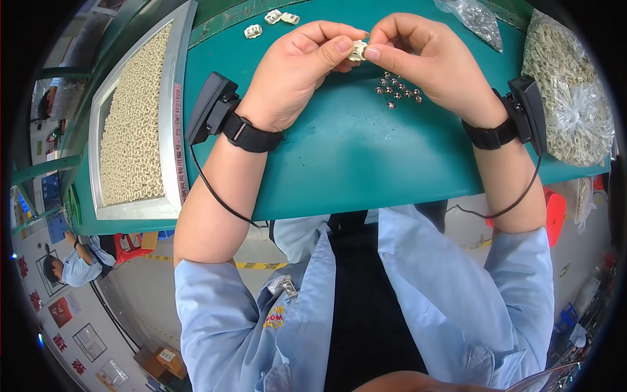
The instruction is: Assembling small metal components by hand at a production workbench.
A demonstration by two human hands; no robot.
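Note:
Over the far middle of the green table, both hands meet at a small cream plastic part [357,50]. My left hand [297,65] is closed, pinching the part between thumb and fingers. From the other side my right hand [434,55] is closed too, thumb and forefinger tips pressed against the same part; whether they hold anything else is hidden. Just below my right hand lie several shiny small metal pieces [397,88], round in look. Several similar cream parts [253,31] rest near the table's far edge, beyond my left hand.
A metal-framed tray [171,140] packed with small cream pieces stands at the left. To the right is a clear plastic bag [568,98] full of cream parts. A smaller bag [473,23] with metal pieces lies at the far right. The green tabletop [346,163] ends before my body.

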